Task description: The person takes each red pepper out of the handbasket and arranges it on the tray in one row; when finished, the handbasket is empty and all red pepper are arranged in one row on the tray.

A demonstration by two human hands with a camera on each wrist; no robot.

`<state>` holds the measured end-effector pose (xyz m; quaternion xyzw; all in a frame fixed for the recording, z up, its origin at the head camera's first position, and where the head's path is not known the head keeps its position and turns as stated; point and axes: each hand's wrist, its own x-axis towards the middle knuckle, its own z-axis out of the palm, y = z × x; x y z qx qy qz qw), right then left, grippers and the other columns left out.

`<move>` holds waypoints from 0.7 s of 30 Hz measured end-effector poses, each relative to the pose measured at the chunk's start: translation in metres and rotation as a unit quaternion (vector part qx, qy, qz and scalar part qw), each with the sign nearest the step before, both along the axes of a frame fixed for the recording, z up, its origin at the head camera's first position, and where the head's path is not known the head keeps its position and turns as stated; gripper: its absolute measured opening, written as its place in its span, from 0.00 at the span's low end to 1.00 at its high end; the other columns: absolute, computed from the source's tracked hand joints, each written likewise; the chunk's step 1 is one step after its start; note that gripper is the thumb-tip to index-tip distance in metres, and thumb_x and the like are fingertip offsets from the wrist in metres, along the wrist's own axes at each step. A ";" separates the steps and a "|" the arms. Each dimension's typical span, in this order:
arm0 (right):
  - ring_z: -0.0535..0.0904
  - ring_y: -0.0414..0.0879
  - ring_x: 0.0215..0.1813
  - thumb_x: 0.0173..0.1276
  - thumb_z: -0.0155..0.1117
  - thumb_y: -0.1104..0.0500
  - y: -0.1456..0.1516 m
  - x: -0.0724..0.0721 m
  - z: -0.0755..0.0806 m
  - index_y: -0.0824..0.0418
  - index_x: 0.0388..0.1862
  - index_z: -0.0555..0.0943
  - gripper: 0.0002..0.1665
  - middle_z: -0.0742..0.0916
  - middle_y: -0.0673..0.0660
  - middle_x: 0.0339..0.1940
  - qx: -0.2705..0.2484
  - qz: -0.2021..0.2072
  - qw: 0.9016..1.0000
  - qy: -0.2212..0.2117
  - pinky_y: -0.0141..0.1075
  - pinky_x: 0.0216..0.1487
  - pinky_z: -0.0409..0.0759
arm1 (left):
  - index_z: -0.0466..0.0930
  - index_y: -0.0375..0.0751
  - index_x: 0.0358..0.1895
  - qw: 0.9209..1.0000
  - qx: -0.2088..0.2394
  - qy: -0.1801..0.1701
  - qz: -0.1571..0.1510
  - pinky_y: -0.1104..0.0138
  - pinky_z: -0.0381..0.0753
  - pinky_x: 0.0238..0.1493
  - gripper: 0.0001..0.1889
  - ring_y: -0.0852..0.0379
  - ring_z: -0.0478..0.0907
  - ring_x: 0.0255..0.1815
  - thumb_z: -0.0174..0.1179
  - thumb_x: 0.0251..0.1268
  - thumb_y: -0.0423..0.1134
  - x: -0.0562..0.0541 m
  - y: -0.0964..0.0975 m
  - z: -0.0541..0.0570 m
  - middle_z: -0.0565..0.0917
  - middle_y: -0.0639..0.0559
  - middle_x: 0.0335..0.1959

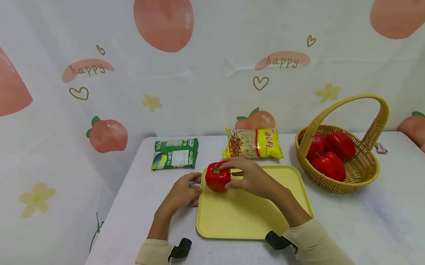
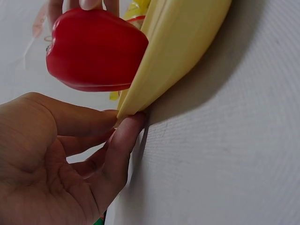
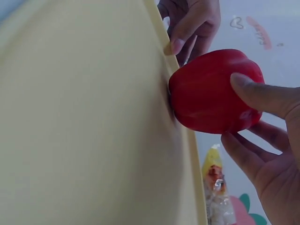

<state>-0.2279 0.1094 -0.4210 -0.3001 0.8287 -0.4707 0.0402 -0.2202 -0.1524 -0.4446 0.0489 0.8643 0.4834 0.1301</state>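
Observation:
A red bell pepper (image 1: 216,181) with a green stem sits at the left end of a yellow tray (image 1: 244,218). My right hand (image 1: 252,176) grips the pepper; in the right wrist view its thumb lies on one side of the pepper (image 3: 211,93) and the fingers on the other. My left hand (image 1: 180,194) is at the tray's left edge. Seen from the left wrist, its thumb and a finger pinch the rim of the tray (image 2: 176,51). That pepper (image 2: 96,49) is just above those fingertips.
To the right stands a wicker basket (image 1: 362,171) with a tall handle, holding several red peppers (image 1: 329,166). Behind the tray lie a green packet (image 1: 175,154) and a yellow packet (image 1: 254,143). A printed curtain (image 1: 205,75) hangs at the back.

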 end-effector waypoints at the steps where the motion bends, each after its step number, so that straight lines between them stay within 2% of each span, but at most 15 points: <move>1: 0.74 0.57 0.75 0.66 0.78 0.62 0.000 0.000 0.000 0.58 0.65 0.83 0.28 0.79 0.58 0.74 -0.003 -0.001 1.000 -0.001 0.47 0.63 0.86 | 0.73 0.36 0.75 1.000 0.000 0.002 -0.001 0.62 0.91 0.43 0.30 0.47 0.83 0.56 0.60 0.68 0.30 0.000 0.000 0.000 0.81 0.40 0.67; 5: 0.76 0.57 0.73 0.66 0.79 0.61 -0.003 0.000 -0.002 0.59 0.65 0.82 0.29 0.80 0.58 0.73 -0.017 -0.002 1.000 -0.008 0.48 0.63 0.86 | 0.73 0.36 0.75 1.000 -0.007 0.004 0.000 0.62 0.91 0.45 0.30 0.47 0.83 0.56 0.60 0.68 0.30 0.000 0.000 0.001 0.81 0.40 0.67; 11: 0.77 0.58 0.72 0.66 0.78 0.62 -0.007 -0.001 -0.004 0.59 0.71 0.78 0.35 0.79 0.59 0.73 -0.027 -0.002 0.999 -0.020 0.49 0.64 0.86 | 0.73 0.35 0.75 1.000 -0.001 -0.002 0.002 0.63 0.91 0.44 0.31 0.47 0.83 0.55 0.59 0.67 0.30 0.001 0.000 0.001 0.81 0.40 0.67; 21: 0.76 0.59 0.73 0.65 0.79 0.59 -0.012 0.000 -0.005 0.62 0.80 0.68 0.47 0.75 0.60 0.77 -0.031 -0.020 0.997 -0.073 0.53 0.66 0.83 | 0.74 0.36 0.74 1.000 -0.006 0.004 0.003 0.61 0.91 0.46 0.31 0.46 0.83 0.56 0.59 0.65 0.30 0.001 0.000 -0.001 0.82 0.40 0.65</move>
